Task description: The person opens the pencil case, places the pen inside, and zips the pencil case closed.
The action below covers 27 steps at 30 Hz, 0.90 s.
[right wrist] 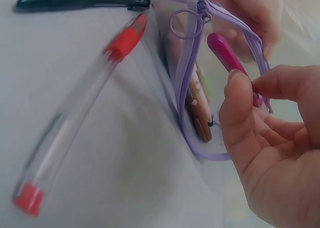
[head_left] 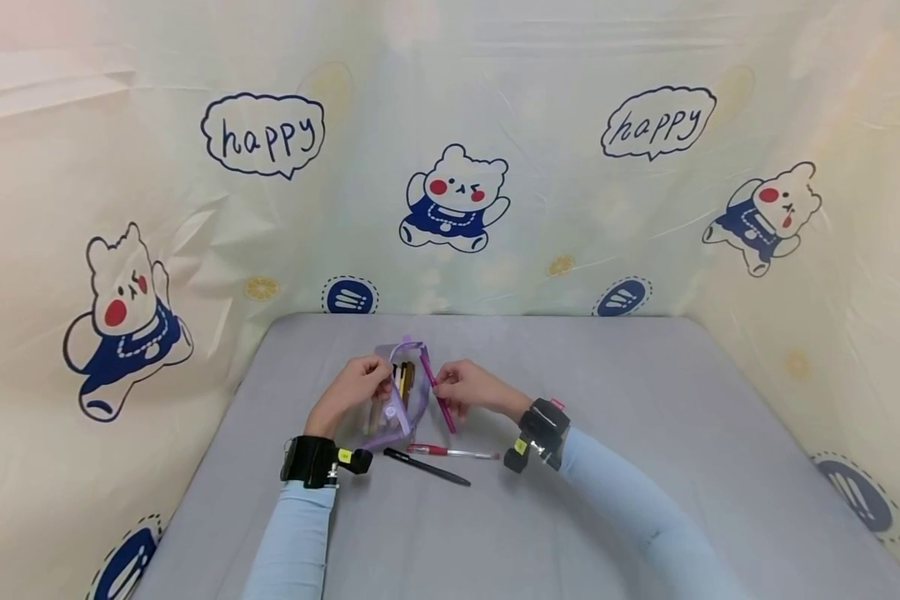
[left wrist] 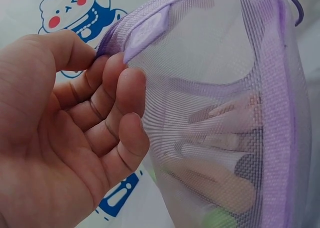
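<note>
A purple-edged mesh zip pouch [head_left: 393, 417] stands with its zipped mouth spread apart, several pens inside, among them a brown one [right wrist: 199, 110]. My left hand [head_left: 354, 385] pinches the pouch's rim between thumb and index finger. In the left wrist view, the other fingers of that hand [left wrist: 75, 118] curl loosely beside the mesh [left wrist: 205, 52]. On the other side, my right hand [head_left: 478, 390] pinches a magenta pen [head_left: 447, 414] between thumb and fingertips. The right wrist view shows this pen [right wrist: 226, 53] slanting across the pouch's open mouth, its lower part hidden by the hand [right wrist: 270, 148].
On the grey table [head_left: 607, 517], a clear pen with red ends [head_left: 450, 452] lies just in front of the pouch. A black pen [head_left: 427, 467] lies at a slant nearer me. Behind the table hangs a pale curtain [head_left: 540, 200] printed with bears.
</note>
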Each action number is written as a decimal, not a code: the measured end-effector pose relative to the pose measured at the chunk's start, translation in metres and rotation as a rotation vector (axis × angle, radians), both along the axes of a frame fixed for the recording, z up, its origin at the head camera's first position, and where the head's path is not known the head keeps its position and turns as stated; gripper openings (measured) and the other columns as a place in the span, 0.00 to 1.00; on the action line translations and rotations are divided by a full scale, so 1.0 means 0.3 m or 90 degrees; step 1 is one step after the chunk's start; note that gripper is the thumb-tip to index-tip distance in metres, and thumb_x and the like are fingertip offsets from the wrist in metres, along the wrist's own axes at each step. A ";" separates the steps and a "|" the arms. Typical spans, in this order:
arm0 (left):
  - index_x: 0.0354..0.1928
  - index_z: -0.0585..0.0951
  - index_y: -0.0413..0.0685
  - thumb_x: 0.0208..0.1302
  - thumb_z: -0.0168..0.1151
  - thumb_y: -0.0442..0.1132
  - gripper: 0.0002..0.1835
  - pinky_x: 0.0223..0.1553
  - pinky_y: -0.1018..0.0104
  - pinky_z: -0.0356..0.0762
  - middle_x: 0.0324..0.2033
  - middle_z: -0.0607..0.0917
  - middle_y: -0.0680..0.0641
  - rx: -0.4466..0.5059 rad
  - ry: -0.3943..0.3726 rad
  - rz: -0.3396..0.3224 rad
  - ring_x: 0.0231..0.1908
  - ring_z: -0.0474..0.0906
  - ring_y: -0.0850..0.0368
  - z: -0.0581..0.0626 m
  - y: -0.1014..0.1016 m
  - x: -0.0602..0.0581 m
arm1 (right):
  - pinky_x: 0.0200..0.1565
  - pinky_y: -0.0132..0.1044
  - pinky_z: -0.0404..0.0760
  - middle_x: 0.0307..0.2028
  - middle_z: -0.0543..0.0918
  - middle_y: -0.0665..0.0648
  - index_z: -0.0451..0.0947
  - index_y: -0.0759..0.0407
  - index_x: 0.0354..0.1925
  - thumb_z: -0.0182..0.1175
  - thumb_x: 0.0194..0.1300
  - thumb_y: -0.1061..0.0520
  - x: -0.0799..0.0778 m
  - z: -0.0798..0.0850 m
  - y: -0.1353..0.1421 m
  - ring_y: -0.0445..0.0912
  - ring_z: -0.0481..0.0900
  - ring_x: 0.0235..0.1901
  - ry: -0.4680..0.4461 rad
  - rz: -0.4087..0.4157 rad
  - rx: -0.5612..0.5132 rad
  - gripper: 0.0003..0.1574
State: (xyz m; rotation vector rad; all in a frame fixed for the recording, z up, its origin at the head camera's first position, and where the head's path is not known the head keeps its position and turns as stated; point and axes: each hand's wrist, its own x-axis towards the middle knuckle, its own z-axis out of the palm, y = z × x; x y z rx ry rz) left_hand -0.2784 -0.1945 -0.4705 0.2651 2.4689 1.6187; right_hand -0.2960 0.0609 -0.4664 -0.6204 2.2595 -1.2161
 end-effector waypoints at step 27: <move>0.33 0.76 0.40 0.75 0.48 0.42 0.14 0.34 0.64 0.78 0.29 0.80 0.46 -0.001 0.004 0.001 0.29 0.77 0.56 0.010 0.004 0.005 | 0.26 0.42 0.83 0.20 0.81 0.55 0.77 0.63 0.40 0.58 0.69 0.54 -0.077 -0.019 -0.125 0.43 0.78 0.16 -0.084 -0.081 -0.075 0.11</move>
